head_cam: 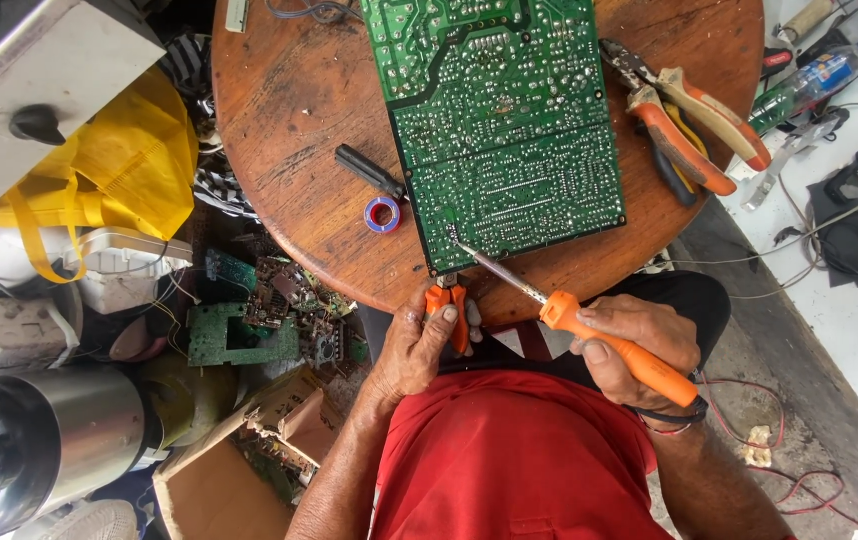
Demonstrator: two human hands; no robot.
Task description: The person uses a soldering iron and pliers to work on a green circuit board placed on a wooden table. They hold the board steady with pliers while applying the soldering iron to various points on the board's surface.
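While both sets of fingers wrap orange grips: left hand [417, 345] on small pliers [451, 308], right hand [639, 345] on soldering iron [589, 335].

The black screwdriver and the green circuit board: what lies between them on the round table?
Only bare wood; the small blue tape roll sits just below that gap, in the head view.

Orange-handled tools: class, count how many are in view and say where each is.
3: a soldering iron in the right hand, small pliers in the left hand, large pliers on the table's right side. Others may be hidden.
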